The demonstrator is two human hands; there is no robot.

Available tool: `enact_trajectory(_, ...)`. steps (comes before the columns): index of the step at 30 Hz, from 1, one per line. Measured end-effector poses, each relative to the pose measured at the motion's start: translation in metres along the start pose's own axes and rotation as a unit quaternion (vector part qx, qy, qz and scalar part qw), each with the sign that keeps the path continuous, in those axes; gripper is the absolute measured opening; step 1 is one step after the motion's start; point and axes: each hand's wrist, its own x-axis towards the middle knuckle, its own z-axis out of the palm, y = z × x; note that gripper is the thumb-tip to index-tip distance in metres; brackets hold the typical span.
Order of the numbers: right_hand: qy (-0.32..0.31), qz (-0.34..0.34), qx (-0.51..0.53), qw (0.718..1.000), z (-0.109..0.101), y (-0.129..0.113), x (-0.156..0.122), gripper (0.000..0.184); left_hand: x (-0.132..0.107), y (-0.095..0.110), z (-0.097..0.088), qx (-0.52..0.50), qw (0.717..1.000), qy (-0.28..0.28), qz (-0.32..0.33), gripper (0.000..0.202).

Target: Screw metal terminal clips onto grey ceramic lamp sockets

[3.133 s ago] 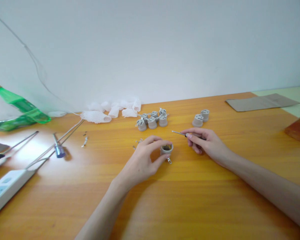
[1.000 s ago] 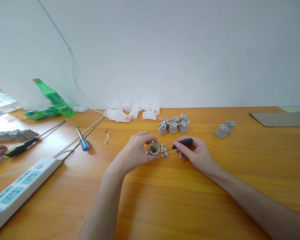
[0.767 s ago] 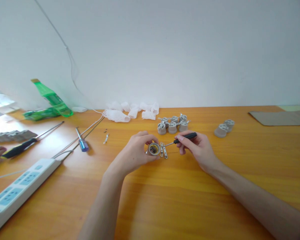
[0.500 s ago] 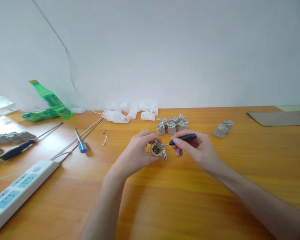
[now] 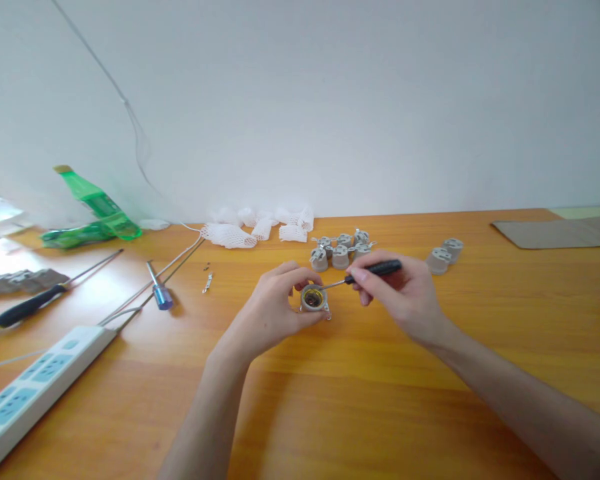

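Observation:
My left hand (image 5: pixel 273 312) is closed round a small grey lamp socket (image 5: pixel 314 298), holding it with its open mouth tilted up just above the wooden table (image 5: pixel 380 400). My right hand (image 5: pixel 405 293) pinches a small black-handled screwdriver (image 5: pixel 375 270). Its metal tip reaches into the mouth of the socket. Small metal tabs stick out at the socket's base.
Behind the hands stand a cluster of grey sockets (image 5: pixel 340 252) and two more sockets (image 5: pixel 444 255) to the right. White foam netting (image 5: pixel 253 227), a blue-handled screwdriver (image 5: pixel 156 287), a black screwdriver (image 5: pixel 30 305), a power strip (image 5: pixel 35 383), a green bottle (image 5: pixel 93 207) and cardboard (image 5: pixel 555 232) lie around.
The right hand turned the screwdriver round and brought its tip from the table into the socket's mouth. The left hand lifted and tilted the socket. The view shifted slightly.

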Motion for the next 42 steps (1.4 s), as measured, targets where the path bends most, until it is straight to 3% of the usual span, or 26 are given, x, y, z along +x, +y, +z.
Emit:
enact_trajectory(2, 0.068, 0.044, 0.084, 0.993, -0.005, 0.007, 0.005, 0.013, -0.003, 0.006, 0.004, -0.003, 1.000, 0.016, -0.011, 0.027)
enact_trajectory(4, 0.096, 0.072, 0.124, 0.985, -0.011, 0.019, 0.009, 0.014, -0.007, 0.013, 0.012, -0.010, 0.999, 0.049, -0.019, 0.031)
enact_trajectory(10, 0.096, 0.150, 0.157, 0.971, -0.019, 0.057, 0.006, 0.020, -0.022, 0.030, 0.049, -0.054, 0.992, 0.117, 0.014, 0.041)
enact_trajectory(17, 0.089, 0.168, 0.154, 0.969, -0.021, 0.066, 0.003, 0.023, -0.027, 0.030, 0.076, -0.028, 0.997, 0.070, 0.030, 0.042)
enact_trajectory(29, 0.083, 0.185, 0.162, 0.966, -0.024, 0.069, 0.004, 0.026, -0.035, 0.031, 0.062, -0.047, 0.998, -0.016, 0.042, 0.028)
enact_trajectory(42, 0.074, 0.197, 0.166, 0.963, -0.023, 0.064, 0.004, 0.028, -0.031, 0.026, 0.058, -0.003, 0.991, -0.055, 0.123, 0.010)
